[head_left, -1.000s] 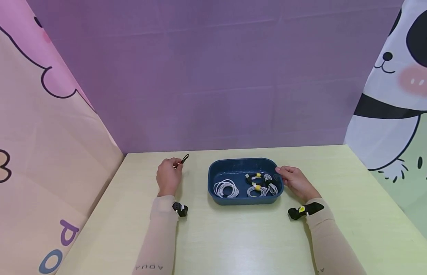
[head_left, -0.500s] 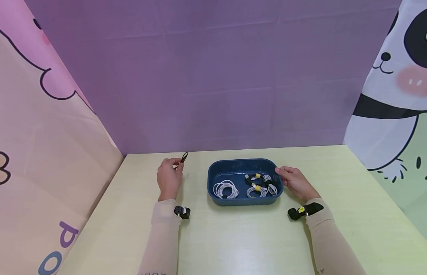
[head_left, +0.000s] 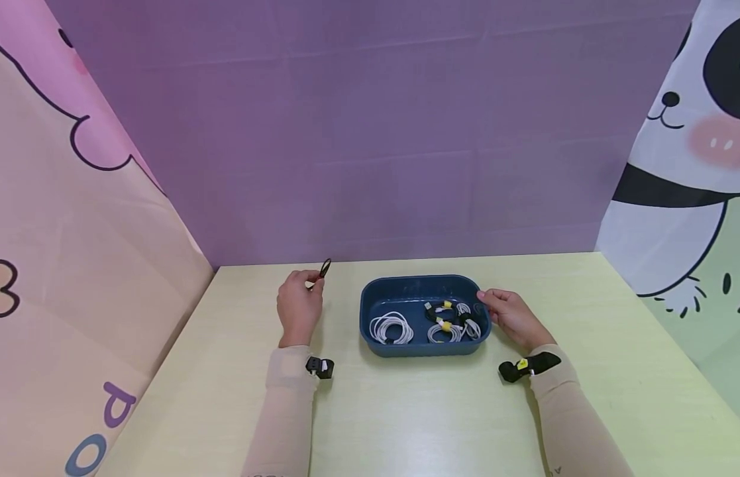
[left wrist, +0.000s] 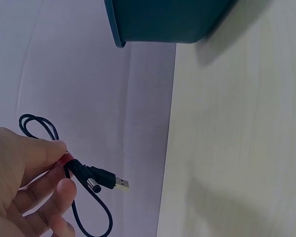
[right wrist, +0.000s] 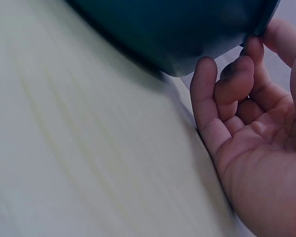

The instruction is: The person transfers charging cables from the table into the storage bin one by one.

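My left hand (head_left: 299, 308) pinches a black USB cable (left wrist: 101, 175) above the table, to the left of a blue bin. In the left wrist view the cable is bundled with a red tie (left wrist: 65, 158); a USB plug and a round barrel plug stick out, with loops at both ends. My right hand (head_left: 513, 315) grips the right rim of the blue bin (head_left: 426, 350) between thumb and fingers. Inside the bin lie a coiled white cable (head_left: 391, 328) on the left and several cables with black and yellow parts (head_left: 446, 325) on the right.
The bin stands on a pale wooden table (head_left: 405, 424). A purple cloth backdrop (head_left: 375, 146) hangs along the far edge. Printed cloth panels (head_left: 686, 265) flank both sides. Each wrist wears a small black camera (head_left: 320, 367).
My left hand has shifted slightly right and away from me, lifting the black cable a little. The right hand and the bin have stayed in place.
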The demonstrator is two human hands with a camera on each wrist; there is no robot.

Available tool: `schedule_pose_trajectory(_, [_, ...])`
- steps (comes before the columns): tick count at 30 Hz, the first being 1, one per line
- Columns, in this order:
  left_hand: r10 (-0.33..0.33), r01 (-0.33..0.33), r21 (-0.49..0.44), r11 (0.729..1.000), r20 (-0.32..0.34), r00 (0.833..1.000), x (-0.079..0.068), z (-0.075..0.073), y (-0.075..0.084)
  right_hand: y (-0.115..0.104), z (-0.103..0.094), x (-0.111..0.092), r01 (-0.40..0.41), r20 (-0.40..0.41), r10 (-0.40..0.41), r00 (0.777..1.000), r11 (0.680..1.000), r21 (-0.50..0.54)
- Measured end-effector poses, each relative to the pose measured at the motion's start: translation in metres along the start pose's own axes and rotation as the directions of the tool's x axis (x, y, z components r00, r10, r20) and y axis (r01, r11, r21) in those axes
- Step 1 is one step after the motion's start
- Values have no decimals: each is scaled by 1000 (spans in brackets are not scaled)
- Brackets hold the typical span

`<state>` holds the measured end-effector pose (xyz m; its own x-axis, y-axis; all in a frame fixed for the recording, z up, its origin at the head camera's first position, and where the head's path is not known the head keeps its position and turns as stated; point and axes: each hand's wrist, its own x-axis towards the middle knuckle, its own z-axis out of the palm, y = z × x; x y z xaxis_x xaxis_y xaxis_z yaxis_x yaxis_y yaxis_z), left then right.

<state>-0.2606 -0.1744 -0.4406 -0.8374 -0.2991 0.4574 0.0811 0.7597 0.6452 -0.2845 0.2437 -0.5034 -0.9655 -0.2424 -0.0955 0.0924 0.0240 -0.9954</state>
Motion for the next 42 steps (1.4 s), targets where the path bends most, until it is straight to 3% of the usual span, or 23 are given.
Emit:
schedule_pose_trajectory(22, [66, -66, 16, 998, 25, 998, -6, 1, 7, 2, -2, 3, 13, 4, -13, 1000, 1000, 15])
schedule_pose_trajectory(30, [100, -100, 0, 995, 22, 995, -5, -1, 12, 2, 0, 1, 52, 15, -53, 998, 997, 50])
schedule_pose_trajectory(42, [117, -117, -46, 992, 14, 993, -7, -3, 20, 2, 0, 0, 42, 15, -43, 999, 998, 46])
